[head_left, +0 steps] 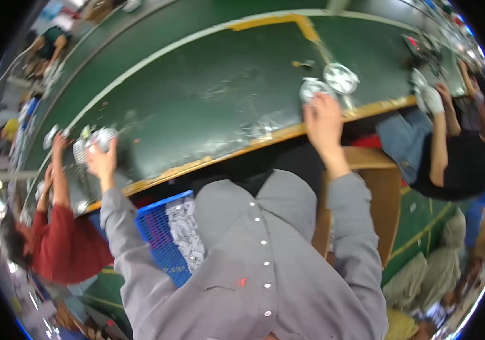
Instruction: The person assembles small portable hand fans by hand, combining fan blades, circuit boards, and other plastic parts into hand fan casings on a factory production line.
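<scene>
The left hand (102, 162) clasps a whitish part (105, 136) between thumb and fingers. The right hand (326, 123) touches a round unit (314, 87), closure indeterminable; a white disc (341, 78) lies just beside.

Left grip (102, 160), right grip (324, 120) extended forward, well apart, curled.

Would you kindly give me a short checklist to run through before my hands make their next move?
1. Right hand at the nearer white round part: ok.
2. Left hand at a white part on the bench's left: ok.
3. Second white round part lying free of the right hand: ok.
4. Firm grip in either hand: cannot tell, the picture is blurred.
5. Hands close together: not ok, they are far apart along the green bench.
</scene>
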A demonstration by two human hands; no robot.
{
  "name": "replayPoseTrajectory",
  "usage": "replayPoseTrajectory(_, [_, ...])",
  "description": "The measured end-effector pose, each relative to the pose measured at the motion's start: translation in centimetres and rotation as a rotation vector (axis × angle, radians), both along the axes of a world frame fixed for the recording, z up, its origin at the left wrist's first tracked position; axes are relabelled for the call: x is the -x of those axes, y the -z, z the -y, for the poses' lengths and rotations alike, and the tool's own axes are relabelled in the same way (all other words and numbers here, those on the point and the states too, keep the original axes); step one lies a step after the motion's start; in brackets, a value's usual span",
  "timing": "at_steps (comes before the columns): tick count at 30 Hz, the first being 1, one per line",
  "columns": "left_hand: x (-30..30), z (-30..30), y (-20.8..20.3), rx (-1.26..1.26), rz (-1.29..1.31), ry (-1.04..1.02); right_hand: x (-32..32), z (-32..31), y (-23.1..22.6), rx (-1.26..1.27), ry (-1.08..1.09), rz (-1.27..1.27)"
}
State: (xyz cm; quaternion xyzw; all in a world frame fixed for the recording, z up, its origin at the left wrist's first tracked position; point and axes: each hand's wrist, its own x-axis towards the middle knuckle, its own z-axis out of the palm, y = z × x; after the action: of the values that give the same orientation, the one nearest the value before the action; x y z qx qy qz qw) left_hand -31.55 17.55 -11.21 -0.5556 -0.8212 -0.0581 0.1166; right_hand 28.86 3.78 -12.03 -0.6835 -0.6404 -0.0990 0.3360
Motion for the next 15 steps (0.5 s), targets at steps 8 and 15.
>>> replayPoseTrajectory(8, [0.2,0.1,0.9,0.016,0.233,0.041,-7.9,-3.6,1.7,-0.098,0.296,0.200])
replayPoseTrajectory(15, [-8.4,2.4,-0.2,0.051,0.199,0.274,4.9,-1.2,-1.3,-0.050,-0.112,-0.137])
